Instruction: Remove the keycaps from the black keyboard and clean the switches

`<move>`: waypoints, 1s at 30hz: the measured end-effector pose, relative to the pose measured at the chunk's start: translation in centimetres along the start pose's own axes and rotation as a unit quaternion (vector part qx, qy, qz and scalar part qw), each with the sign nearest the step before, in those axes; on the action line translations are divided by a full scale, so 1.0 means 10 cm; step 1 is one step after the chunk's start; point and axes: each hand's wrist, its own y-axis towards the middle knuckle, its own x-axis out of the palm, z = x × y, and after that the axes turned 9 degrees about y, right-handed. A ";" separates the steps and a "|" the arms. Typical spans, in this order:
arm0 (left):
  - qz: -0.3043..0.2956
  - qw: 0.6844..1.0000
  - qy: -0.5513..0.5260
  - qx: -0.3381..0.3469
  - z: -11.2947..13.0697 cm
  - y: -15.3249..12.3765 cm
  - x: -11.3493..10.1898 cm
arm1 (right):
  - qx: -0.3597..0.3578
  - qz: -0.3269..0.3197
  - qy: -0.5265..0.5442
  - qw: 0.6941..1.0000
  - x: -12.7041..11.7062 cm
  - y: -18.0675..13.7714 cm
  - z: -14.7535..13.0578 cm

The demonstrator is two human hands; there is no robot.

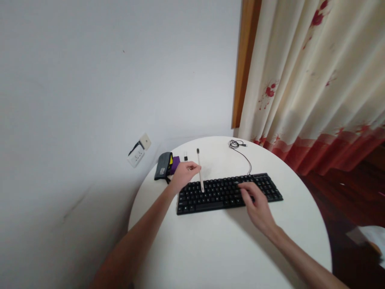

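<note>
My left hand [187,173] is closed, pinching a slim white toothbrush [200,176] with a dark bristled head. The toothbrush stands out over the left half of a black keyboard [210,206], its head pointing toward the wall and its handle end over the keys. My right hand [255,200] is over the right part of the keyboard, fingers loosely bent with a gap between thumb and forefinger, and nothing shows in it. Whether its fingertips press on the keys cannot be made out.
The round white table [192,249] stands against a wall with a socket [136,155]. At its back left lie a grey pouch [163,165], a purple item [175,163] and a small black-and-clear object [185,158]. A coiled black cable [236,144] runs from the keyboard. Curtains [300,100] hang at right.
</note>
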 end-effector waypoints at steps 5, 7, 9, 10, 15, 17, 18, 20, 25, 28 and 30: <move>-0.019 0.996 -0.080 0.023 0.21 -0.62 0.27 | 0.124 -0.197 0.217 0.948 0.78 0.00 -0.29; -0.008 0.997 -0.069 0.023 0.13 -0.71 0.28 | 0.141 -0.243 0.245 0.928 0.92 0.03 -0.28; 0.039 0.998 -0.037 0.018 -0.05 -0.71 0.23 | 0.139 -0.231 0.227 0.936 0.94 0.10 -0.21; 0.078 0.997 -0.018 0.009 -0.17 -0.69 0.20 | 0.128 -0.209 0.203 0.948 0.92 0.15 -0.16; 0.251 0.965 0.020 -0.077 -0.78 -0.57 0.13 | 0.049 -0.068 0.043 0.996 0.62 0.40 0.11; 0.253 0.964 0.000 -0.086 -0.91 -0.58 0.19 | 0.031 -0.030 -0.020 0.999 0.49 0.45 0.19; 0.249 0.964 -0.010 -0.093 -0.95 -0.60 0.23 | 0.020 -0.021 -0.050 0.998 0.45 0.46 0.23; 0.239 0.965 -0.026 -0.107 -0.98 -0.63 0.30 | -0.005 -0.023 -0.098 0.995 0.41 0.46 0.30; 0.234 0.963 -0.051 -0.128 -1.01 -0.68 0.35 | -0.061 -0.057 -0.170 0.982 0.43 0.43 0.36; 0.227 0.961 -0.068 -0.144 -1.05 -0.67 0.35 | -0.076 -0.067 -0.157 0.982 0.44 0.40 0.33; 0.220 0.962 -0.068 -0.147 -1.08 -0.67 0.34 | -0.075 -0.072 -0.146 0.984 0.43 0.38 0.31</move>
